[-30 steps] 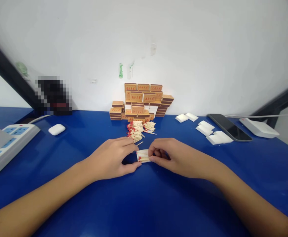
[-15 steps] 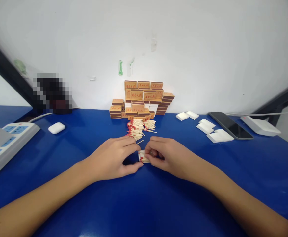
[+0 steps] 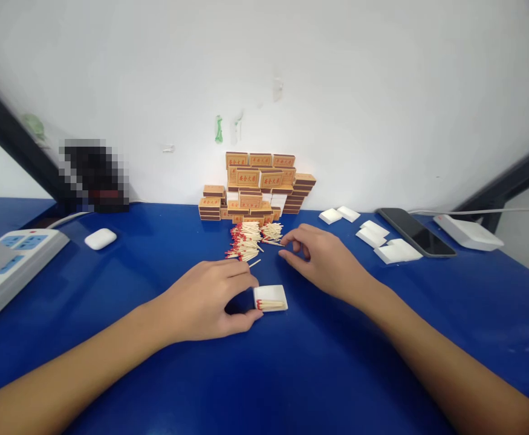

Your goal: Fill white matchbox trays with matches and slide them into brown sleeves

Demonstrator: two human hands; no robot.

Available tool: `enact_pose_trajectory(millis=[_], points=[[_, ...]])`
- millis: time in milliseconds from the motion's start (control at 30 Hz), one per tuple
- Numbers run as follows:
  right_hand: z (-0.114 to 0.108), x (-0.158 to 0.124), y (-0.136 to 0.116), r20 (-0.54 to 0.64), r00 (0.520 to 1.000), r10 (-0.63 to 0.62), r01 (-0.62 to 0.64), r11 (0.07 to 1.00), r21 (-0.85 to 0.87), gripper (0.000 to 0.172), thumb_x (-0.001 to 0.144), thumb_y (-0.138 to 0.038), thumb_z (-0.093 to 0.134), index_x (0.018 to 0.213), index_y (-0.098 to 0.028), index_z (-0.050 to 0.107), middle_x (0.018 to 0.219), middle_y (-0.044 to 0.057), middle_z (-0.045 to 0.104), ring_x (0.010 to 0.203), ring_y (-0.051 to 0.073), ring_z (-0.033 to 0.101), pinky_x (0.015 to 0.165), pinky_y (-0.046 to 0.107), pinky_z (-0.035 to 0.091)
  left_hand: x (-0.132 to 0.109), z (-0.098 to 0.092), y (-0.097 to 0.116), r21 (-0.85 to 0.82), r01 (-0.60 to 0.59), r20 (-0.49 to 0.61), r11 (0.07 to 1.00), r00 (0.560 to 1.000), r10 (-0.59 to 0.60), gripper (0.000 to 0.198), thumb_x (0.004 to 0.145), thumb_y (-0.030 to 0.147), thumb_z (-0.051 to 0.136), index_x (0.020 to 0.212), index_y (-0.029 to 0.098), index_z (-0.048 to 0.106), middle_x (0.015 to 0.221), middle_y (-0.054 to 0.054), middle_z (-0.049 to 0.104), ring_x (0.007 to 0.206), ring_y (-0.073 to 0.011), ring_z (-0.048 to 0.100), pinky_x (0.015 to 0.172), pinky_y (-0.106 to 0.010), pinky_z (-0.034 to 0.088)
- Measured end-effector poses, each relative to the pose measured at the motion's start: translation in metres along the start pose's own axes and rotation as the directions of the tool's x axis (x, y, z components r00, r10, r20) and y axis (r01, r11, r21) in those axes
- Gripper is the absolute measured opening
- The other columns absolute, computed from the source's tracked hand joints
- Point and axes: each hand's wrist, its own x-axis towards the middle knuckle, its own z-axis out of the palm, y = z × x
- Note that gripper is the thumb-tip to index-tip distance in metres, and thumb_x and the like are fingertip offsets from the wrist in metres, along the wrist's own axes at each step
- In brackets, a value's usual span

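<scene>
My left hand (image 3: pixel 219 299) grips the left end of a small white tray (image 3: pixel 271 293) between thumb and fingers. Several red-headed matches (image 3: pixel 271 304) lie along the tray's near side, heads to the left. My right hand (image 3: pixel 321 260) hovers to the right of a small heap of matches (image 3: pixel 272 231), thumb and index finger apart, with nothing seen between them. A larger pile of red-tipped matches (image 3: pixel 246 240) is to the left of that heap, and one loose match (image 3: pixel 255 263) lies just beyond the tray.
Stacked matchboxes (image 3: pixel 248 178) stand against the wall. White trays (image 3: pixel 373 234), a phone (image 3: pixel 416 232) and a white device (image 3: pixel 468 232) are on the right. A white case (image 3: pixel 100 238) and a power strip (image 3: pixel 14 257) are on the left.
My right hand has left the tray and moved away and to the right, beside the small heap; its fingers have parted. The tray's inside now shows. My left hand keeps its grip.
</scene>
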Motion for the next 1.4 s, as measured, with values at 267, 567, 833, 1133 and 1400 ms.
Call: enact_pose_trajectory(millis=[267, 567, 833, 1133, 1400], points=[[0.023, 0.024, 0.018, 0.019, 1.0, 0.014, -0.015, 0.996, 0.084, 0.013, 0.098, -0.027, 0.062, 0.089, -0.018, 0.065, 0.089, 0.003, 0.058, 0.077, 0.017, 0.054, 0.07, 0.029, 0.041, 0.0, 0.002, -0.001, 0.001, 0.014, 0.007, 1.0, 1.0, -0.014, 0.023, 0.095, 0.036, 0.068, 0.109, 0.02, 0.071, 0.092, -0.003, 0.07, 0.082, -0.0189, 0.067, 0.07, -0.031, 0.05], [-0.017, 0.003, -0.002, 0.199, 0.98, 0.011, -0.056, 0.973, 0.224, 0.023, 0.105, -0.036, 0.053, 0.092, -0.019, 0.063, 0.088, 0.003, 0.061, 0.073, 0.016, 0.053, 0.067, 0.03, 0.041, 0.002, 0.0, -0.006, 0.005, 0.082, -0.003, 0.997, 0.997, -0.082, 0.021, 0.094, 0.036, 0.067, 0.107, 0.019, 0.072, 0.091, -0.002, 0.07, 0.084, -0.0192, 0.066, 0.072, -0.032, 0.05], [-0.007, -0.015, -0.038, 0.318, 0.946, -0.069, -0.061, 0.922, 0.381, 0.023, 0.104, -0.039, 0.056, 0.093, -0.021, 0.064, 0.087, 0.002, 0.063, 0.074, 0.015, 0.054, 0.066, 0.028, 0.042, 0.002, 0.0, -0.008, -0.014, 0.096, -0.033, 0.995, 0.995, -0.096, 0.018, 0.092, 0.035, 0.07, 0.102, 0.02, 0.072, 0.089, -0.001, 0.069, 0.083, -0.0187, 0.065, 0.071, -0.031, 0.05], [-0.009, -0.014, -0.035, 0.312, 0.944, -0.109, -0.004, 0.94, 0.34, 0.012, 0.1, -0.028, 0.061, 0.092, -0.021, 0.066, 0.087, 0.0, 0.062, 0.073, 0.013, 0.054, 0.065, 0.027, 0.042, 0.001, -0.001, -0.012, -0.06, 0.129, -0.024, 0.99, 0.991, -0.131, 0.021, 0.092, 0.038, 0.07, 0.099, 0.019, 0.072, 0.085, -0.001, 0.067, 0.08, -0.018, 0.063, 0.071, -0.031, 0.05], [-0.021, -0.012, -0.031, 0.33, 0.931, -0.154, 0.071, 0.966, 0.249, 0.009, 0.097, -0.022, 0.065, 0.089, -0.022, 0.07, 0.082, -0.002, 0.06, 0.07, 0.012, 0.052, 0.062, 0.026, 0.039, 0.001, -0.002, -0.01, -0.061, 0.121, -0.01, 0.991, 0.992, -0.122, 0.022, 0.092, 0.037, 0.071, 0.105, 0.02, 0.074, 0.087, -0.001, 0.067, 0.081, -0.0181, 0.063, 0.072, -0.031, 0.049]])
